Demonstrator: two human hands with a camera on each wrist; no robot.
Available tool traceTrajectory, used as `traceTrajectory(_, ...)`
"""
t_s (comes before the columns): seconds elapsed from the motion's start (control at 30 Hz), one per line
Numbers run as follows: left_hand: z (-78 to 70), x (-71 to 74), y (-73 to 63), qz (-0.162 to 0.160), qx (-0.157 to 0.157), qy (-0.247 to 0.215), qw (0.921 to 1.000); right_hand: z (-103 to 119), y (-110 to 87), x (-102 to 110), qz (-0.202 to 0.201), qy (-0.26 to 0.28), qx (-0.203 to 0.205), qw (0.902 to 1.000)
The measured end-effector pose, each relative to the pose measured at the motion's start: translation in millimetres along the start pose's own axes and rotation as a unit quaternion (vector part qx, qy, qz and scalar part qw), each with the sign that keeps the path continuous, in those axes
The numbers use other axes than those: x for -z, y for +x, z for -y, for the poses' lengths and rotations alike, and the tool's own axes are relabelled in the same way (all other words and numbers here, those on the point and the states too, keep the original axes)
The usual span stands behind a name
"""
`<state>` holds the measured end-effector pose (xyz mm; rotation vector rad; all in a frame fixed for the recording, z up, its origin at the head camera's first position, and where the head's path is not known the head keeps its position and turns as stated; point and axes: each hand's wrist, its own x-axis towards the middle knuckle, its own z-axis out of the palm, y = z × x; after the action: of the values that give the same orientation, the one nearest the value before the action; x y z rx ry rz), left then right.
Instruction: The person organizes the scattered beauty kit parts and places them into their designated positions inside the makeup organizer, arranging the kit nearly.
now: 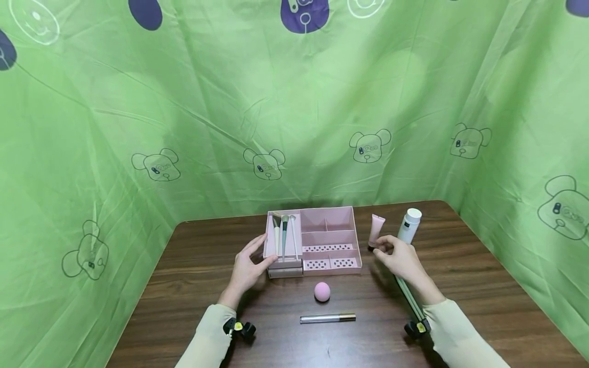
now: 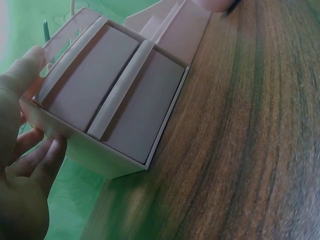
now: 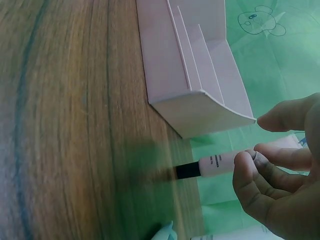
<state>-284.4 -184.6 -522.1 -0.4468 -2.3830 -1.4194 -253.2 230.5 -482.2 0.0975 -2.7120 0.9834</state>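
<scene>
A pink cosmetics organizer point(image 1: 322, 227) stands near the back of the table, with several makeup brushes point(image 1: 284, 232) in its left section. My left hand point(image 1: 247, 263) touches its left front corner; the left wrist view shows the thumb at the top edge, fingers against the side wall and two drawers point(image 2: 90, 77). To the organizer's right, a pale pink tube point(image 1: 376, 229) stands on its black cap. My right hand point(image 1: 399, 255) is beside it. In the right wrist view, bent fingers point(image 3: 245, 175) partly cover the tube, and the thumb is apart from it.
A white bottle point(image 1: 409, 225) stands behind my right hand. Slim green strips point(image 1: 409, 299) lie between it and my right wrist. A pink ball point(image 1: 322, 292) and a silver tube with a gold end point(image 1: 327, 318) lie in front of the organizer. A green curtain point(image 1: 313, 102) surrounds the table.
</scene>
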Motion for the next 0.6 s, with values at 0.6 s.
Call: traceTrajectory(0.6,1.9,-2.8,0.9,-0.002,-0.013,-0.037,0.9992,-25,-12.1,11,0.009,-0.029,-0.011,0.9995)
